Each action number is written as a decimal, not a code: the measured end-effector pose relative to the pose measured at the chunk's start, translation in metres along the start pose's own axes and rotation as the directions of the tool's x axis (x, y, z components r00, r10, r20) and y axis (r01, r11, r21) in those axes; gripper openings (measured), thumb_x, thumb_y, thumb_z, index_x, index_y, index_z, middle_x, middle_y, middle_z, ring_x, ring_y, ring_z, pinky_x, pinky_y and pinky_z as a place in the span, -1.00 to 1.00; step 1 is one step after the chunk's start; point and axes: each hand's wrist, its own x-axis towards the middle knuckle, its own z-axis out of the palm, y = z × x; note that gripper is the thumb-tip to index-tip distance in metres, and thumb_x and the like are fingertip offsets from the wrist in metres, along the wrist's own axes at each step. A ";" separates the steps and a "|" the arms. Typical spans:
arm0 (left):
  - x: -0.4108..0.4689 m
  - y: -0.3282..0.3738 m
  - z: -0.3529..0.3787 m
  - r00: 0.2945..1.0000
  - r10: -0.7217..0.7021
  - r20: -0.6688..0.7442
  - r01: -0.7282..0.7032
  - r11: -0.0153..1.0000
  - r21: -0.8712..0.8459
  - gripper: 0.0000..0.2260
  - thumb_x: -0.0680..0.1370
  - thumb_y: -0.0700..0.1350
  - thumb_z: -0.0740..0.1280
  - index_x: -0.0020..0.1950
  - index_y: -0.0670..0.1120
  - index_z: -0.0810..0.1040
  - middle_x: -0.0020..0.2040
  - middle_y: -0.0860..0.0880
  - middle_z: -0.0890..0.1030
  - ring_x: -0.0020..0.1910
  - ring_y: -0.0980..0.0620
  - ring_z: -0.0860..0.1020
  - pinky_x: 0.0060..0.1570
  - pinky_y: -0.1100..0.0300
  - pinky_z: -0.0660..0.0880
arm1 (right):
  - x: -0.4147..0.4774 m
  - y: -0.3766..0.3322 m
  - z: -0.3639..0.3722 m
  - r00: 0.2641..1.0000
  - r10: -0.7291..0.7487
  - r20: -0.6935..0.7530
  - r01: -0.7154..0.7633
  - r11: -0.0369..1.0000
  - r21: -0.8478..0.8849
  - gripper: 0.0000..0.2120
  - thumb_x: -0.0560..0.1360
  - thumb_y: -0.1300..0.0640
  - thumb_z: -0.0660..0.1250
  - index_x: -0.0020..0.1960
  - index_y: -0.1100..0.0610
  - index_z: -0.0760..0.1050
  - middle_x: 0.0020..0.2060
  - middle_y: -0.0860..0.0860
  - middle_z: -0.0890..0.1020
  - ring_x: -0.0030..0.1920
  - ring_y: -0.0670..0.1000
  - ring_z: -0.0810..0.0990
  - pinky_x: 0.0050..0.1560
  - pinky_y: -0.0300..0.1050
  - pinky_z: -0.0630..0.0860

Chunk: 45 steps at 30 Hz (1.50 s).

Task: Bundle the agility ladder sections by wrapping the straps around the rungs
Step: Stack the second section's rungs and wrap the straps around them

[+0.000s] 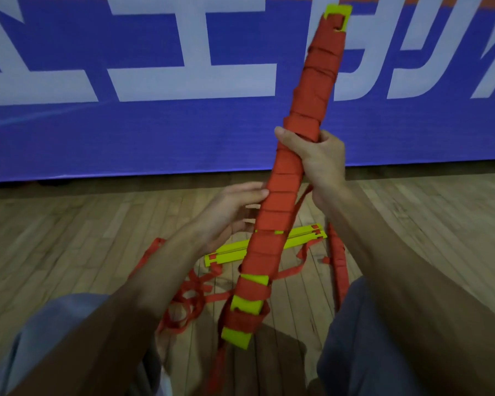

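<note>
A long bundle of yellow rungs [303,115] wrapped almost fully in red strap stands tilted in front of me, its yellow top end at the upper right and its yellow bottom end [236,337] near my knees. My right hand [317,164] grips the bundle around its middle. My left hand [235,207] touches the bundle's left side lower down with straight fingers. A loose red strap [286,271] trails from the bundle to the floor. Yellow rungs [266,247] still strung on strap lie flat on the floor behind the bundle.
Tangled red strap [189,298] lies on the wooden floor [69,238] between my knees. Another strap-wrapped bundle [337,261] lies by my right leg. A blue banner with large white letters [155,124] stands along the floor edge ahead.
</note>
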 end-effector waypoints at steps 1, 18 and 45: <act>0.000 0.001 0.005 0.996 0.010 -0.084 -0.002 0.996 0.089 -0.71 0.54 -0.06 0.37 0.23 -0.10 0.57 0.01 -0.03 0.63 -0.08 0.02 0.60 -0.09 0.13 0.52 | 0.002 0.004 0.000 0.998 0.000 -0.067 -0.004 0.998 -0.064 -0.46 0.08 -0.24 0.60 -0.13 0.11 0.62 -0.26 -0.02 0.70 -0.21 0.01 0.69 -0.12 0.08 0.65; -0.003 -0.008 -0.006 0.948 0.232 -0.219 -0.103 0.872 0.478 -0.68 0.32 -0.19 0.58 -0.02 0.11 0.66 -0.21 0.00 0.60 -0.28 0.17 0.51 -0.20 0.23 0.50 | -0.014 0.006 0.003 0.909 -0.398 0.124 0.402 0.757 -0.514 -0.57 0.45 -0.25 0.38 -0.13 0.09 0.35 -0.43 -0.12 0.38 -0.40 -0.12 0.40 -0.34 -0.17 0.24; 0.006 -0.027 0.012 0.916 0.267 -0.300 0.039 0.684 0.728 -0.25 0.26 0.09 0.61 0.34 -0.03 0.35 0.19 0.03 0.46 0.11 0.04 0.52 0.08 0.00 0.54 | -0.004 0.029 0.022 0.999 -0.040 -0.033 0.029 0.961 -0.274 -0.18 0.11 -0.52 0.35 -0.01 0.17 0.54 -0.23 -0.04 0.62 -0.15 0.04 0.65 -0.14 -0.03 0.57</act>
